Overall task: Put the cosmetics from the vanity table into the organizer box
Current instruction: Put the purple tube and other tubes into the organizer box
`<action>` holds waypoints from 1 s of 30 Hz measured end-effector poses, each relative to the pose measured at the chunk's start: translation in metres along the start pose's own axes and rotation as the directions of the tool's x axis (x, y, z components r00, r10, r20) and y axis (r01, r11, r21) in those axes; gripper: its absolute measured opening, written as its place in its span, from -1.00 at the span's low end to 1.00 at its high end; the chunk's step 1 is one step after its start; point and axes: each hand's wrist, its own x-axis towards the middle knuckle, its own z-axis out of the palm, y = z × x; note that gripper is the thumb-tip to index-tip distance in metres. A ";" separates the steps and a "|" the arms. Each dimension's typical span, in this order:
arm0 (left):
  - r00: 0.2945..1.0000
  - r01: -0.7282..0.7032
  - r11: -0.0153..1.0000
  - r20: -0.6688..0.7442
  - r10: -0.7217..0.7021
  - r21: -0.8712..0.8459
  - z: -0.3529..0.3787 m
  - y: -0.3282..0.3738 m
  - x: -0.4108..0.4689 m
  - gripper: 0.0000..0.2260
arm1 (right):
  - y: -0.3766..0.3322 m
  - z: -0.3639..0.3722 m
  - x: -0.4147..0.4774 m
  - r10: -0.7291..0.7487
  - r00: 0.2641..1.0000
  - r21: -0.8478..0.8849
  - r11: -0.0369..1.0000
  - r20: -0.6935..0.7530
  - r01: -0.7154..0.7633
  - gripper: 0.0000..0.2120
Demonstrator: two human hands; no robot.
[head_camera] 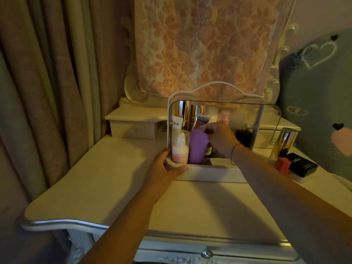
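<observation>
The organizer box (211, 173), white with a clear raised lid, stands at the back middle of the vanity table (106, 180). My left hand (165, 164) grips its front left corner. My right hand (219, 136) reaches inside, fingers closed around a dark item beside the purple bottle (198, 147); what it is I cannot make out. A white pump bottle with a pink label (180, 149), a white tube (176, 124), a squeezed tube (202, 121) and gold bottles stand in the box. On the table to the right are a gold-capped bottle (283, 143), a red box (283, 164) and a black compact (302, 164).
A floral cloth (205, 46) covers the mirror behind the box. A small drawer unit (133, 122) sits at the back left. Curtains (47, 82) hang along the left side. A grey cushion with hearts (320, 96) leans at the right.
</observation>
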 end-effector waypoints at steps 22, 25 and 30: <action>1.000 -0.009 1.000 -0.013 0.009 -0.007 0.001 -0.002 0.000 -0.43 | -0.020 -0.024 0.015 -0.071 0.997 0.180 0.981 -0.029 0.075 -0.93; 1.000 -0.006 1.000 -0.010 0.006 -0.004 0.001 -0.001 0.000 -0.43 | -0.020 -0.023 0.017 -0.046 0.998 0.163 0.985 -0.034 0.051 -0.94; 1.000 -0.007 1.000 -0.006 0.007 -0.012 0.001 -0.002 0.001 -0.42 | -0.019 -0.021 0.023 -0.045 0.997 -0.048 0.998 -0.060 0.042 -0.97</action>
